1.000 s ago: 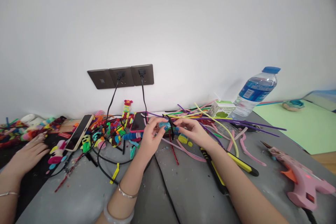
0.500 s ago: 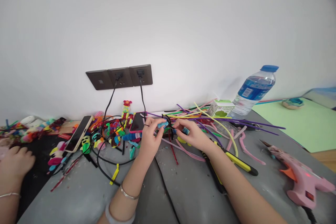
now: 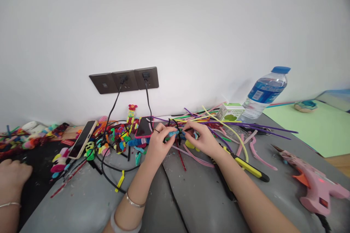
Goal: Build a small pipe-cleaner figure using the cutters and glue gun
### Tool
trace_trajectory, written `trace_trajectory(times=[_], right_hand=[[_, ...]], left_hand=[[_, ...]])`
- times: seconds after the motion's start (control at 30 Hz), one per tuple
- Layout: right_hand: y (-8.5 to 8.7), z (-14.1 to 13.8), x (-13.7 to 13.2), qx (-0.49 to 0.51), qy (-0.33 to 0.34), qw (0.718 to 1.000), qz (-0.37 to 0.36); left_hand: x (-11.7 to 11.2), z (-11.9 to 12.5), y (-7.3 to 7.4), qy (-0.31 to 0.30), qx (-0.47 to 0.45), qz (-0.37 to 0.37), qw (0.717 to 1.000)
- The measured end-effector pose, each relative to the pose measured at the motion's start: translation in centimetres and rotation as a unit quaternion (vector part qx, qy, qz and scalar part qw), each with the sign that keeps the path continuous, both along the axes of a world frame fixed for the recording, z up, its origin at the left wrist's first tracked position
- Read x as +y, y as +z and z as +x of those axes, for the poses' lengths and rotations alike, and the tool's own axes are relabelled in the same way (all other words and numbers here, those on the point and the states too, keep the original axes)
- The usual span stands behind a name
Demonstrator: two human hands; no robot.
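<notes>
My left hand (image 3: 158,142) and my right hand (image 3: 201,137) meet over the middle of the grey table (image 3: 199,196). Both pinch a small blue fuzzy piece (image 3: 172,134) with a black pipe cleaner (image 3: 177,131) looped around it. The left fingers grip the blue piece from the left; the right fingers pinch the black wire at its right. Loose pipe cleaners (image 3: 235,131) in purple, yellow and pink lie spread just behind and to the right of my hands.
A pink glue gun (image 3: 314,185) lies at the right, yellow-handled pliers (image 3: 246,167) under my right forearm. A water bottle (image 3: 265,93) and small green carton (image 3: 232,113) stand by the wall. Two phones (image 3: 82,138) and black cables (image 3: 109,164) lie left. Another person's hand (image 3: 13,176) rests far left.
My hands have shifted slightly while working the black wire round the blue piece. The other person's hand at the far left has drawn back toward the table edge and curled.
</notes>
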State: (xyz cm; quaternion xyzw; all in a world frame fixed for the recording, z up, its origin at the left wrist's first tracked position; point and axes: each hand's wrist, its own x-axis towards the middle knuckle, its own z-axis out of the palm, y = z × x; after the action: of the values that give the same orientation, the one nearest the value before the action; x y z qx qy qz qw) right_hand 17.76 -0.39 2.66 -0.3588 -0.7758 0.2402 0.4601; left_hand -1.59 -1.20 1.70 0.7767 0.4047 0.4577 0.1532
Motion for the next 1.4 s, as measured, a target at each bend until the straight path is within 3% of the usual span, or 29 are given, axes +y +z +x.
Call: trace_trajectory(times=[0.17, 0.33, 0.7, 0.83, 0.97, 1.17, 1.4], right_hand=[[-0.5, 0.2, 0.4, 0.037, 0.024, 0.999, -0.017], [-0.6, 0.2, 0.5, 0.142, 0.078, 0.978, -0.134], [-0.7, 0.5, 0.2, 0.221, 0.175, 0.895, -0.345], [-0.1, 0.5, 0.0, 0.269, 0.203, 0.857, -0.391], [0.6, 0.4, -0.2, 0.301, 0.208, 0.828, -0.425], [0.2, 0.5, -0.2, 0.306, 0.217, 0.798, -0.472], [-0.8, 0.3, 0.1, 0.298, 0.189, 0.808, -0.471]], left_hand=[[0.0, -0.1, 0.0, -0.080, -0.036, -0.108, 0.990], [0.1, -0.2, 0.0, -0.151, -0.105, -0.219, 0.958], [-0.3, 0.1, 0.2, -0.228, -0.156, -0.260, 0.925], [-0.5, 0.4, 0.2, -0.251, -0.205, -0.306, 0.895], [-0.9, 0.8, 0.2, -0.253, -0.280, -0.358, 0.854], [-1.1, 1.5, 0.0, -0.231, -0.362, -0.355, 0.830], [-1.1, 2.3, 0.3, -0.174, -0.422, -0.333, 0.825]])
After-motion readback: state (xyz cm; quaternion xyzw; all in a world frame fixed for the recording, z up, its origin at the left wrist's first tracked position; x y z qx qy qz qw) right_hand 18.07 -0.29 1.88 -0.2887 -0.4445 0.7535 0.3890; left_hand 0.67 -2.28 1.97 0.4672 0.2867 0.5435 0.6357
